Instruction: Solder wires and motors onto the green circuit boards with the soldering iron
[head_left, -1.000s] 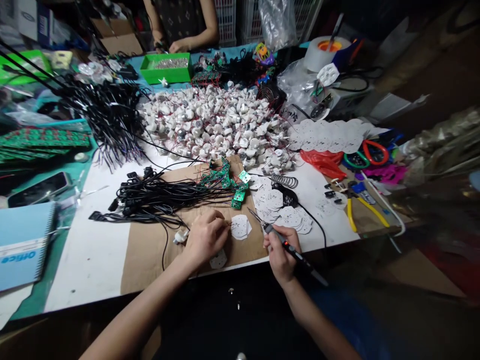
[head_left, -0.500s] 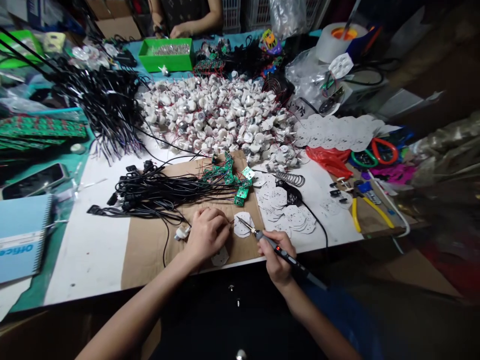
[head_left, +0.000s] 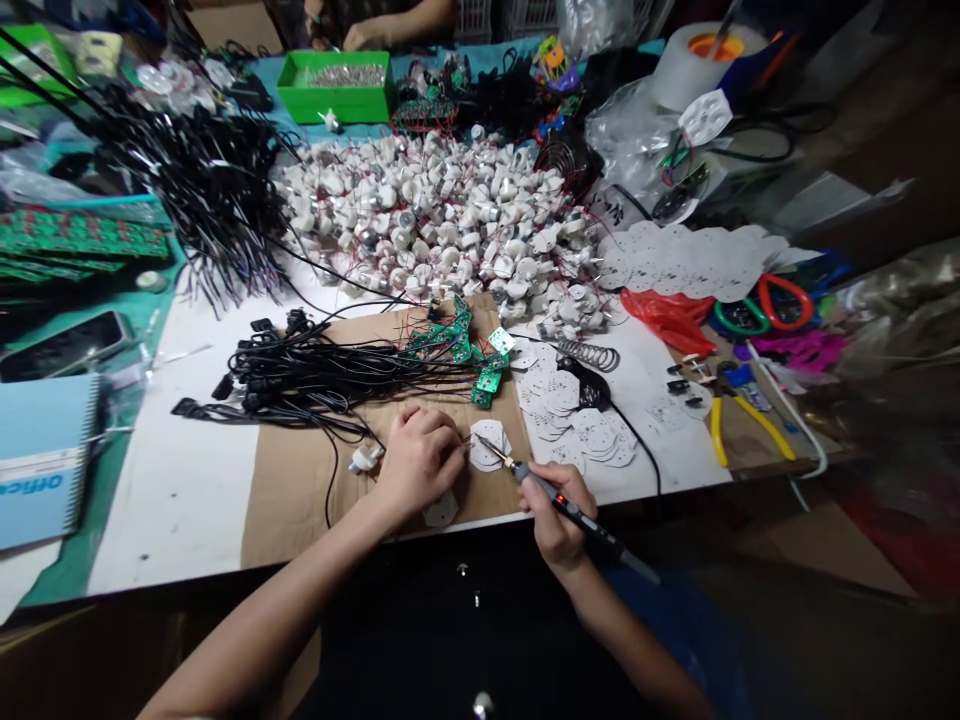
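Cardboard (head_left: 289,500) lies across a white sheet (head_left: 180,470) on a crowded bench, with a heap of motors (head_left: 442,220) behind it and a strip of plates (head_left: 667,262) to the heap's right. Across the bench, another person's hand (head_left: 365,35) shows behind a green box (head_left: 335,105) of small metal parts. On the cardboard, near its right edge, a white plate (head_left: 484,460) lies flat between the two hands, partly covering at least one more. The right hand (head_left: 559,505) grips the iron (head_left: 574,512) like a pen, its tip pointing left over the plate; whether the tip touches cannot be told. The left hand (head_left: 420,455) is closed, thumb and fingers together just beside the plate's left edge; a thin wire seems to run from them, but the grip on it is unclear. Another plate (head_left: 441,510) lies partly under that hand, and a single motor (head_left: 366,458) sits just left of the fingers. Further back on the cardboard, black cables (head_left: 300,370) end in green boards (head_left: 487,378). Loose plates (head_left: 555,395) overlap to the right, near a spring (head_left: 592,353), and yellow-handled pliers (head_left: 718,425) lie farther right.
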